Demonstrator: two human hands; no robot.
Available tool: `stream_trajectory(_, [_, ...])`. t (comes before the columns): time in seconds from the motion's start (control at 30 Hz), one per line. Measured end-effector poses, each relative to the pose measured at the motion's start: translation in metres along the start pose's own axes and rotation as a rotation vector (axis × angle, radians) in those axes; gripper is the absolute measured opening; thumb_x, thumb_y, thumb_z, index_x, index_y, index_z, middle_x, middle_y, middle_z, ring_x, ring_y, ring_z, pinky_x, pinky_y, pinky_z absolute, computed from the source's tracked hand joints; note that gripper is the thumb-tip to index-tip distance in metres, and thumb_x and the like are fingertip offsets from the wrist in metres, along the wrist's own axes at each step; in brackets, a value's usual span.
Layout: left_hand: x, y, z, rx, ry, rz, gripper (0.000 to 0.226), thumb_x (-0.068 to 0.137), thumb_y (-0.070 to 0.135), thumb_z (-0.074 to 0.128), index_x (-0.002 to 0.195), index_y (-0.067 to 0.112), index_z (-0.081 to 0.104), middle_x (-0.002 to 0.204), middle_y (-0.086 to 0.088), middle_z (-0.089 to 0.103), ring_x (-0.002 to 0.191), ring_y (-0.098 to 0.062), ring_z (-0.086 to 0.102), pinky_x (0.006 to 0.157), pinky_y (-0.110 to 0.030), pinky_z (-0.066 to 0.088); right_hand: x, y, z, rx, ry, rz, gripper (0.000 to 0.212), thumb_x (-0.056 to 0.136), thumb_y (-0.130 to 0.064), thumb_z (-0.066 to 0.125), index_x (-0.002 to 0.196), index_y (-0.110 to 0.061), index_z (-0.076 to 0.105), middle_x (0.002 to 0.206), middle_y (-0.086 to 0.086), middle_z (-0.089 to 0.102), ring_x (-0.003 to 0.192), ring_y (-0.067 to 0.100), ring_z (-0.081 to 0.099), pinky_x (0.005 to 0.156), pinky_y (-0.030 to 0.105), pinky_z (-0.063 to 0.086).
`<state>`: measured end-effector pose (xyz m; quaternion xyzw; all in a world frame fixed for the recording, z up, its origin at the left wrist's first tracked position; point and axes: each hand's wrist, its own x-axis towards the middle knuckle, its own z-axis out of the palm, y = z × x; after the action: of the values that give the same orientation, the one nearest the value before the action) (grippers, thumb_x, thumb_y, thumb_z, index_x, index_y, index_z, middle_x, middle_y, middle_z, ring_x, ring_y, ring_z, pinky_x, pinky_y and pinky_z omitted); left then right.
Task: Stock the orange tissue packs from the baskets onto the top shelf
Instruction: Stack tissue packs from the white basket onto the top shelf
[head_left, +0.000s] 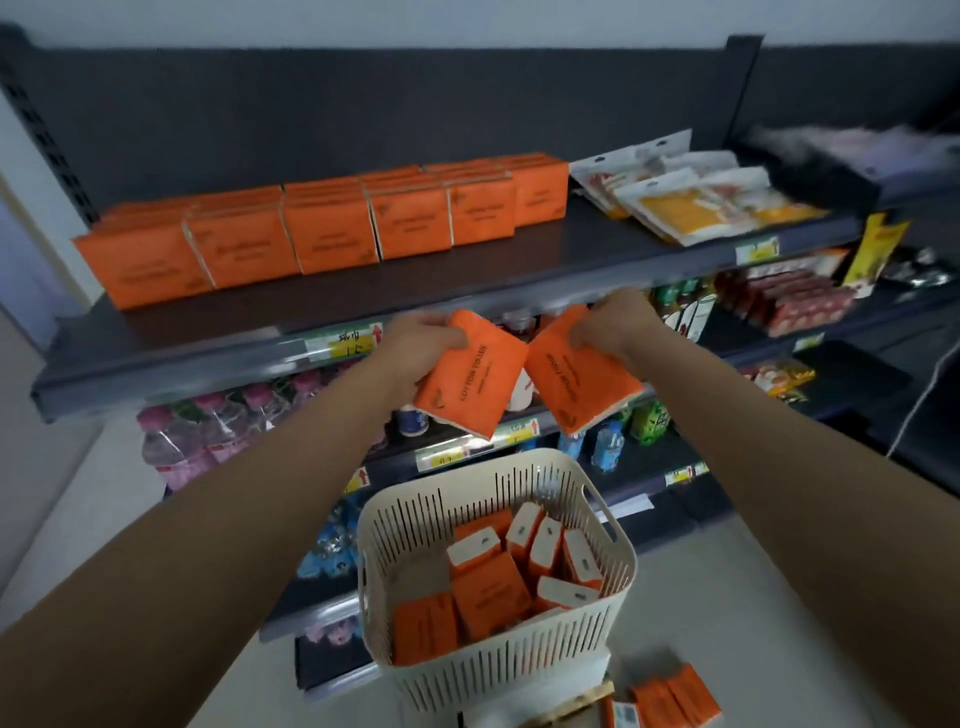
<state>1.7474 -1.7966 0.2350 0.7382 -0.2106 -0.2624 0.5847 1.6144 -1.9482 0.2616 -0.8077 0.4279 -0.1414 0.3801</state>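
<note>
My left hand (415, 345) grips one orange tissue pack (470, 382) by its top end, and my right hand (615, 325) grips a second orange pack (582, 382). Both packs hang in the air side by side, just below the front lip of the top shelf (363, 306). Two rows of orange packs (322, 231) stand on the left half of that shelf. Straight below my hands is a cream slatted basket (498, 670) holding several more orange packs (488, 587).
White and yellow pouches (691, 200) lie on the right part of the top shelf. Lower shelves hold pink-capped bottles (208, 436), blue bottles and red boxes (795, 306). More orange packs (675, 696) lie in a second container at the bottom right.
</note>
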Motion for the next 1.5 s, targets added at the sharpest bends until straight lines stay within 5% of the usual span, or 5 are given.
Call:
stream_trajectory(0.23, [0.021, 0.042, 0.004, 0.227, -0.156, 0.169, 0.026, 0.096, 0.015, 0.051, 0.117, 0.028, 0.046, 0.113, -0.008, 0.058, 0.1, -0.026, 0.06, 0.084, -0.044, 0.053, 0.034, -0.021, -0.035, -0.225, -0.015, -0.188, 0.047, 0.097, -0.018, 0.045, 0.141, -0.01, 0.032, 0.137, 0.019, 0.045, 0.121, 0.034, 0.047, 0.08, 0.033, 0.037])
stream_trajectory(0.5, [0.057, 0.089, 0.021, 0.404, -0.154, 0.13, 0.036, 0.099, 0.036, 0.038, 0.133, 0.04, 0.027, 0.122, -0.006, 0.052, 0.108, -0.031, 0.056, 0.081, -0.057, 0.052, 0.102, -0.036, -0.065, -0.39, 0.023, -0.38, 0.051, 0.098, -0.021, 0.042, 0.145, -0.017, 0.024, 0.133, 0.021, 0.049, 0.117, 0.037, 0.051, 0.091, 0.039, 0.042])
stream_trajectory(0.77, [0.12, 0.12, 0.047, 0.57, 0.074, 0.414, 0.038, 0.085, -0.002, 0.059, 0.12, 0.011, 0.05, 0.095, 0.001, 0.051, 0.082, -0.014, 0.051, 0.06, -0.018, 0.043, 0.19, -0.047, -0.077, -0.484, 0.198, -0.507, 0.043, 0.092, -0.022, 0.05, 0.132, -0.027, 0.038, 0.121, 0.017, 0.052, 0.117, 0.04, 0.047, 0.095, 0.048, 0.041])
stream_trajectory(1.3, [0.195, 0.119, 0.046, 0.773, 0.301, 0.197, 0.041, 0.076, -0.004, 0.066, 0.114, 0.012, 0.063, 0.117, -0.009, 0.061, 0.11, -0.025, 0.057, 0.08, -0.028, 0.045, 0.302, -0.057, -0.056, -0.534, 0.088, -0.576, 0.055, 0.087, 0.001, 0.042, 0.137, -0.023, 0.043, 0.124, 0.009, 0.055, 0.114, 0.033, 0.05, 0.081, 0.035, 0.045])
stream_trajectory(1.5, [0.196, 0.118, 0.043, 0.759, 0.327, 0.176, 0.047, 0.08, -0.005, 0.064, 0.123, 0.012, 0.058, 0.129, -0.009, 0.056, 0.118, -0.024, 0.053, 0.083, -0.024, 0.041, 0.326, -0.062, -0.037, -0.444, 0.098, -0.593, 0.045, 0.089, -0.004, 0.05, 0.13, -0.022, 0.05, 0.135, 0.012, 0.04, 0.123, 0.039, 0.037, 0.098, 0.042, 0.039])
